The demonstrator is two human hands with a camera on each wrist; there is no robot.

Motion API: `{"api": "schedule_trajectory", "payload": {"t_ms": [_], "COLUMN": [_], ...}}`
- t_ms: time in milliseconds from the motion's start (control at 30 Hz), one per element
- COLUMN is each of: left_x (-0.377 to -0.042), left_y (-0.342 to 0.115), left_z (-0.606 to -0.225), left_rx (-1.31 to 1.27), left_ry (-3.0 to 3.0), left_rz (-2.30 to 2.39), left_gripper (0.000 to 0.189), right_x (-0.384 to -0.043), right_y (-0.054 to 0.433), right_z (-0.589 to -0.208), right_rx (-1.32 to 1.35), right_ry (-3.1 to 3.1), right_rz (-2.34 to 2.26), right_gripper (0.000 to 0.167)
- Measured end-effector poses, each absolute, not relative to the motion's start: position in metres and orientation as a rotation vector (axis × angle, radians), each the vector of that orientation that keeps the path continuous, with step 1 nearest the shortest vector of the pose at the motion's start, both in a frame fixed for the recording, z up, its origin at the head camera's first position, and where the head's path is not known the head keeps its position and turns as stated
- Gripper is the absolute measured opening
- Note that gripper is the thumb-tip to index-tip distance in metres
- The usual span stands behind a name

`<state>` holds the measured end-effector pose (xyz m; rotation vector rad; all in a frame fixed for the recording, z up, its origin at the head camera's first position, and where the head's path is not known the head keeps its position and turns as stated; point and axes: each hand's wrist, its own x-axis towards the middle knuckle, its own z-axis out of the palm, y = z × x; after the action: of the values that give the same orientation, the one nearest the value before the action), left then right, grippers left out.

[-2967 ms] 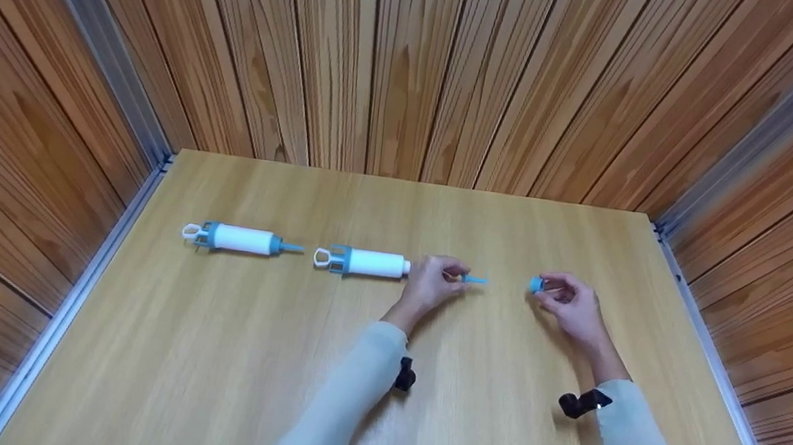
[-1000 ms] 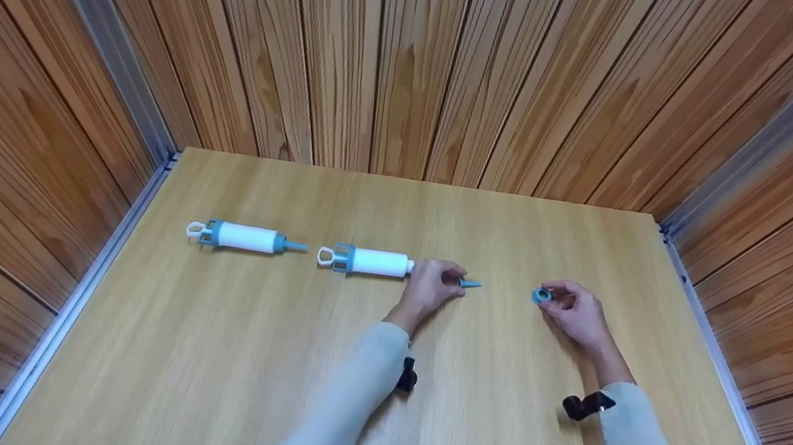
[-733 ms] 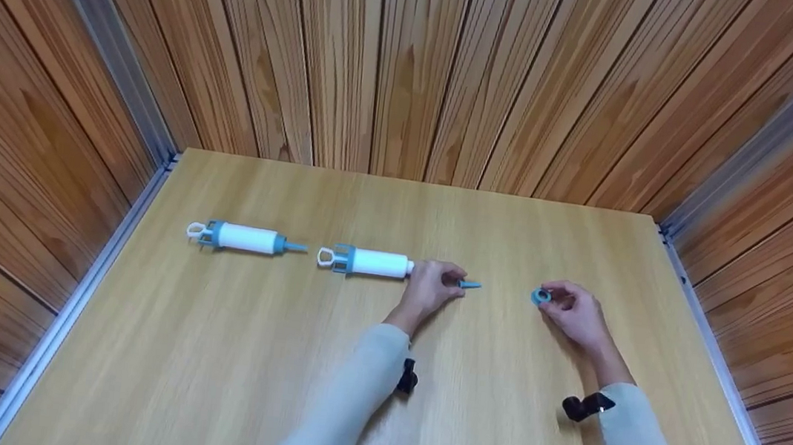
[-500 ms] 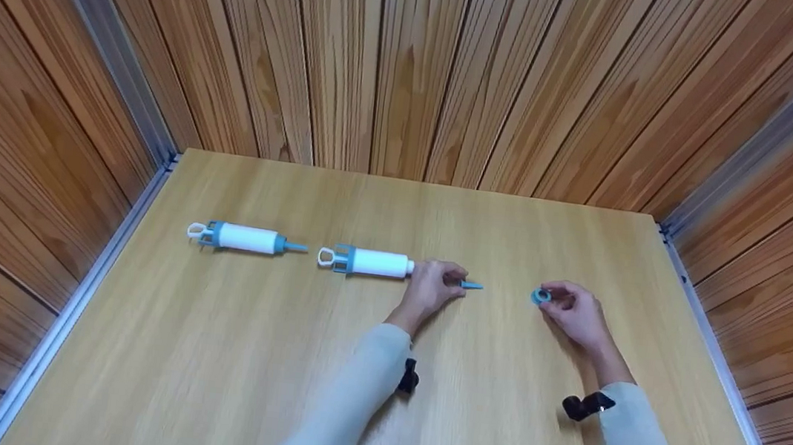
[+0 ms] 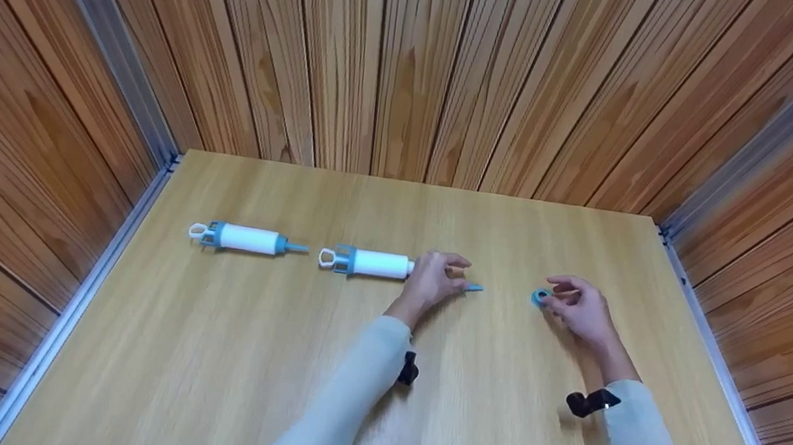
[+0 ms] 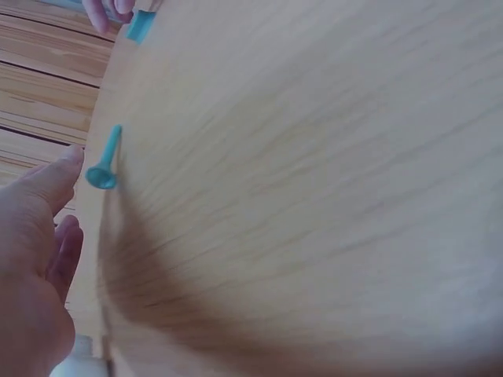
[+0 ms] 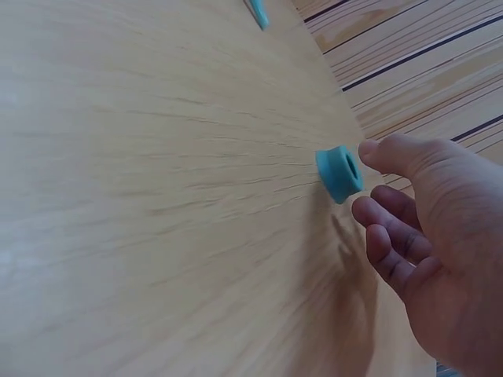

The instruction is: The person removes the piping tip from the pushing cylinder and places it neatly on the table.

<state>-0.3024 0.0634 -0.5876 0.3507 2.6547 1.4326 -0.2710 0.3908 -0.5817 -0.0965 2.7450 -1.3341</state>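
Note:
My left hand (image 5: 432, 280) stands with thumb and fingers parted just behind a blue tapered nozzle (image 5: 475, 288). In the left wrist view the nozzle (image 6: 111, 151) lies on the table with its flared end toward the hand, apart from the fingers. To the right, my right hand (image 5: 584, 312) hovers with spread fingers beside a blue ring-shaped collar (image 5: 537, 297). The right wrist view has the collar (image 7: 334, 174) on the table, a small gap from the fingertips. Behind my left hand lies a white syringe-like barrel (image 5: 382, 264) with a blue collar and a white pull handle.
A second syringe-like tool (image 5: 249, 238), with its blue nozzle attached, lies at the left in the same row. Wood-plank walls (image 5: 414, 68) with metal corner rails (image 5: 111, 41) enclose the back and sides of the wooden table (image 5: 238, 369).
Both hands have let go: the left fingers have opened off the nozzle, the right ones off the collar. Earlier the right hand turned the collar and lowered it. Both parts now lie loose.

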Motion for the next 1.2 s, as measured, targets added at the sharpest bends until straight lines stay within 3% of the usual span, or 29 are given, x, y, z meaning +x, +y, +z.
{"api": "schedule_trajectory", "payload": {"t_ms": [1200], "left_x": [-0.316], "left_y": [-0.023], "left_z": [-0.548], "left_rx": [0.406], "left_ry": [2.733], "left_rz": [1.323], "left_gripper": [0.044], "right_x": [-0.272], "right_y": [0.339], "right_z": [-0.563], "right_rx": [-0.362], "right_ry": [2.829], "right_rz": [-1.441], "right_gripper": [0.036]}}
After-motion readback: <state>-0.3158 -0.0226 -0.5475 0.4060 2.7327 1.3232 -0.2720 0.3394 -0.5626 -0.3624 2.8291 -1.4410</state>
